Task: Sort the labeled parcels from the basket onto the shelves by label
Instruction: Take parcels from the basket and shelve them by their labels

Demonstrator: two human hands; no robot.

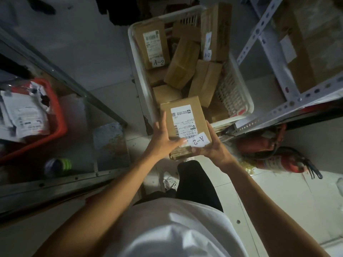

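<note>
Tiled floor, both hands [163, 140] [213, 148] holding A-2 parcel [182, 119] above basket [241, 93]

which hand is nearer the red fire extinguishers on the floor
Right. The right hand grips the held parcel at its right side, the side toward the fire extinguishers. The left hand holds the parcel's far side, farther from them.

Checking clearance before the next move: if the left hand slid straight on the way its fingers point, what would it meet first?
The left hand points up along the side of the held box. Straight ahead it would probably first meet the near rim of the white basket, or the small box just inside it; depth is unclear.
</note>
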